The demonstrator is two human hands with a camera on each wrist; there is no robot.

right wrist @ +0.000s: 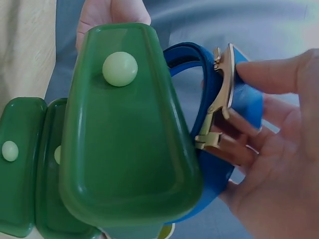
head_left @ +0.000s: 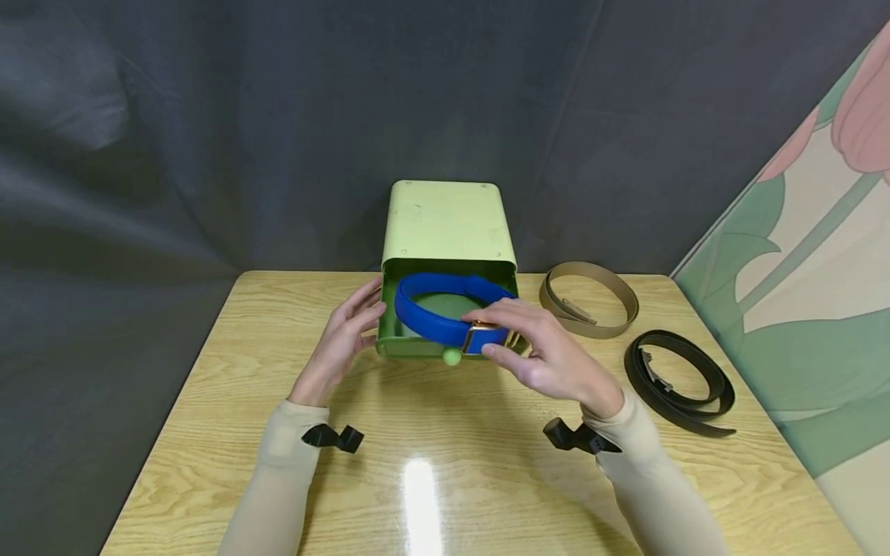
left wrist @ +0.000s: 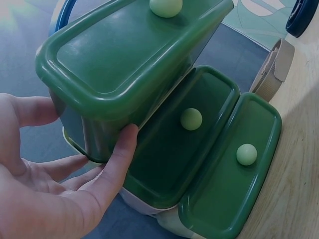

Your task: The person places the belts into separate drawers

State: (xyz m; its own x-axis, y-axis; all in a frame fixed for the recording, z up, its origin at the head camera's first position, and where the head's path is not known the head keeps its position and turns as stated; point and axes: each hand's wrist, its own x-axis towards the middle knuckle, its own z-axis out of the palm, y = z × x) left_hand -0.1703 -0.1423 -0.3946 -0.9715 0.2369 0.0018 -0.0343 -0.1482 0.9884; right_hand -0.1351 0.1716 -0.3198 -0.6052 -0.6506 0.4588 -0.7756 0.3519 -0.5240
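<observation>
Between my hands a green drawer (head_left: 410,349) is pulled out of the top of a pale green cabinet (head_left: 448,220). My right hand (head_left: 549,347) pinches a coiled blue belt (head_left: 427,320) by its gold-coloured buckle (right wrist: 227,94), fingers on one side and thumb on the other. The belt ring tilts over the drawer; in the right wrist view, part of it is hidden behind the drawer front. My left hand (head_left: 341,336) is at the drawer's left side, fingers (left wrist: 124,144) fairly straight and touching its wall near the front corner.
Two further drawers with round knobs (left wrist: 191,119) sit below, pushed in. On the wooden table (head_left: 487,479), right of the cabinet, lie a coiled tan belt (head_left: 629,297) and a coiled black belt (head_left: 723,390). Dark cloth (head_left: 313,139) hangs behind; a floral panel (head_left: 820,309) borders the right.
</observation>
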